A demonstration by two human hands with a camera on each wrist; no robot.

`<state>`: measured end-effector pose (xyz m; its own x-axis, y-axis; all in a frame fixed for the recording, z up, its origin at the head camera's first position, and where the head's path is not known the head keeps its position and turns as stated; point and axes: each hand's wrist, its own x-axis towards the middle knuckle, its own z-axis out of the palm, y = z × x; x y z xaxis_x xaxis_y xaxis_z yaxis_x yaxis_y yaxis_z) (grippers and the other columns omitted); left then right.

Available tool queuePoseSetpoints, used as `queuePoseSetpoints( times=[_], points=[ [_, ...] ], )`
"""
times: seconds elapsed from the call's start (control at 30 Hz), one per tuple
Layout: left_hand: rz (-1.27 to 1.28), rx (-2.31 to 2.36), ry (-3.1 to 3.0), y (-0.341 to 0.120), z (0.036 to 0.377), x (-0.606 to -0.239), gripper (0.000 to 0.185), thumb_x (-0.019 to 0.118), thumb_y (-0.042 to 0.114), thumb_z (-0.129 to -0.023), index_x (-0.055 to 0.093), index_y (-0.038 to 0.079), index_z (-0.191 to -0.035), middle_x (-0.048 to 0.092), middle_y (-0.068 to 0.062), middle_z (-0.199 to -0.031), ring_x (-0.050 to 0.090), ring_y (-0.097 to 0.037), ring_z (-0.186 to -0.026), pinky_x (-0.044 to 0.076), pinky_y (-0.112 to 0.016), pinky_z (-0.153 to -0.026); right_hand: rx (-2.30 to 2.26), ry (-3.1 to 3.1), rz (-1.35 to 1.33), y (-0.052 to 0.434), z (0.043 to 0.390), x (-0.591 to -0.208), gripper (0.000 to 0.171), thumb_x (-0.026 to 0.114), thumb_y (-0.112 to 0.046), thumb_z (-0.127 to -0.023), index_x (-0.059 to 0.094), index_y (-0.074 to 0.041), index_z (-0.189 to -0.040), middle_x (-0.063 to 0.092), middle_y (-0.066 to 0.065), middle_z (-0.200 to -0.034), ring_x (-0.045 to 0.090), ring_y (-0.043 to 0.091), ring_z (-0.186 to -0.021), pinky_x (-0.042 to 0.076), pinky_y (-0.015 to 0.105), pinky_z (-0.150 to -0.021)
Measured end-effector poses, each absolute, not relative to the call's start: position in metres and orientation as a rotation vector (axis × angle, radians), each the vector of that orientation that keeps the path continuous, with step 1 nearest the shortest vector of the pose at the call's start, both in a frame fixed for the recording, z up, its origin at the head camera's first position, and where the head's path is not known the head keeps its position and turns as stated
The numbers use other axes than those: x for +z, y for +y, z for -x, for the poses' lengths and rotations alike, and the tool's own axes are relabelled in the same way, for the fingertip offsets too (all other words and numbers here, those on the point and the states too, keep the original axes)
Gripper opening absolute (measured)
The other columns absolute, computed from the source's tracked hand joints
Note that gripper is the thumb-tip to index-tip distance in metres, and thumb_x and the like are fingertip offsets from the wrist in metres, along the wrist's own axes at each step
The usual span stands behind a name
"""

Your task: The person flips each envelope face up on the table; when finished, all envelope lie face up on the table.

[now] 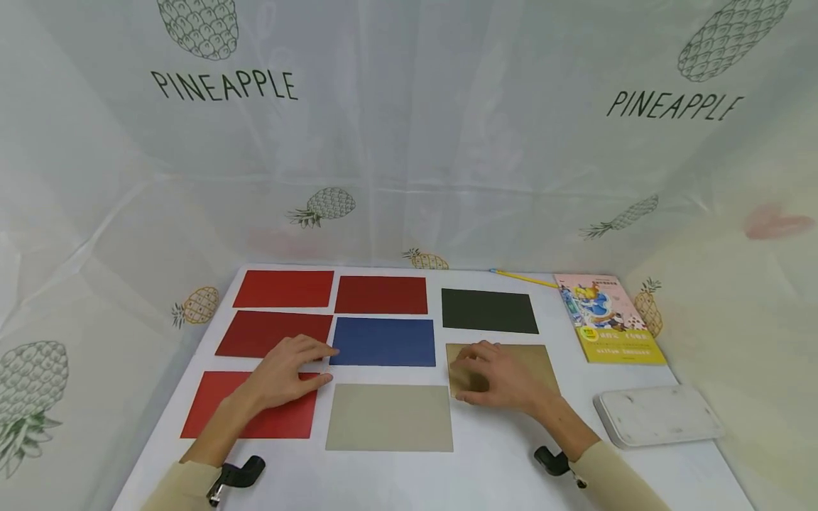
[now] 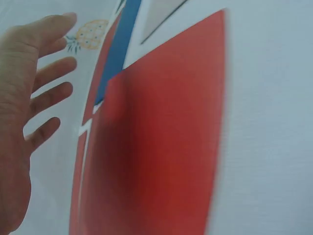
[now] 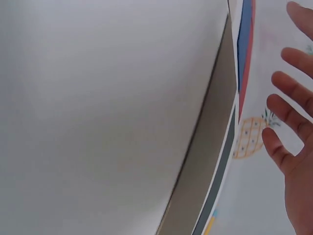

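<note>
Coloured rectangular cards lie flat in rows on the white table. My left hand (image 1: 281, 376) hovers over the lower-left red card (image 1: 211, 401), thumb and fingers apart and nothing held. Its fingertips come near the left edge of the blue card (image 1: 383, 342). In the left wrist view those fingers are spread loosely above the red card (image 2: 166, 127). My right hand (image 1: 501, 376) is above the gold-brown card (image 1: 537, 362), covering part of it. The right wrist view shows its fingers relaxed and separate, holding nothing. Between the hands lies a beige card (image 1: 390, 419).
More red cards (image 1: 284, 289) and a dark green card (image 1: 488, 311) lie farther back. At right are a book with a pink and yellow cover (image 1: 610, 319), a white rounded box (image 1: 661, 416) and a yellow pencil (image 1: 527, 278). A pineapple-print curtain (image 1: 447, 142) surrounds the table.
</note>
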<state>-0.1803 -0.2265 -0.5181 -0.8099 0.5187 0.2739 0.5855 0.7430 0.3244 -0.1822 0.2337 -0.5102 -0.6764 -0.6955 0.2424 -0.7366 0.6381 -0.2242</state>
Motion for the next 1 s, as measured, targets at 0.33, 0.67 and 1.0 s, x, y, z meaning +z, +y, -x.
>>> queuePoseSetpoints(
  times=[0.33, 0.67, 1.0],
  points=[
    [1.023, -0.514, -2.821, -0.225, 0.163, -0.532, 0.047, 0.083, 0.042, -0.076, 0.071, 0.035, -0.121, 0.065, 0.016, -0.120, 0.055, -0.010, -0.115, 0.044, -0.047, -0.096, 0.444, -2.593, -1.458, 0.213, 0.163, -0.527, 0.046, 0.076, -0.062, -0.080, 0.073, -0.030, -0.113, 0.062, -0.013, -0.117, 0.054, 0.008, -0.109, 0.044, 0.038, -0.091],
    [1.042, -0.471, -2.849, -0.228, 0.157, -0.541, 0.049, 0.085, 0.039, -0.074, 0.072, 0.035, -0.121, 0.065, 0.017, -0.121, 0.055, -0.012, -0.117, 0.043, -0.051, -0.099, 0.314, -2.611, -1.475, 0.206, 0.150, -0.536, 0.064, 0.069, -0.080, -0.073, 0.072, -0.033, -0.116, 0.059, -0.010, -0.120, 0.052, 0.011, -0.106, 0.038, 0.037, -0.085],
    [1.020, -0.505, -2.834, -0.227, 0.156, -0.541, 0.047, 0.087, 0.037, -0.073, 0.073, 0.037, -0.118, 0.066, 0.018, -0.116, 0.054, -0.009, -0.114, 0.041, -0.049, -0.099, 0.239, -2.627, -1.449, 0.202, 0.148, -0.536, 0.067, 0.067, -0.083, -0.071, 0.069, -0.034, -0.117, 0.058, -0.012, -0.119, 0.056, 0.008, -0.102, 0.034, 0.034, -0.081]
  ],
)
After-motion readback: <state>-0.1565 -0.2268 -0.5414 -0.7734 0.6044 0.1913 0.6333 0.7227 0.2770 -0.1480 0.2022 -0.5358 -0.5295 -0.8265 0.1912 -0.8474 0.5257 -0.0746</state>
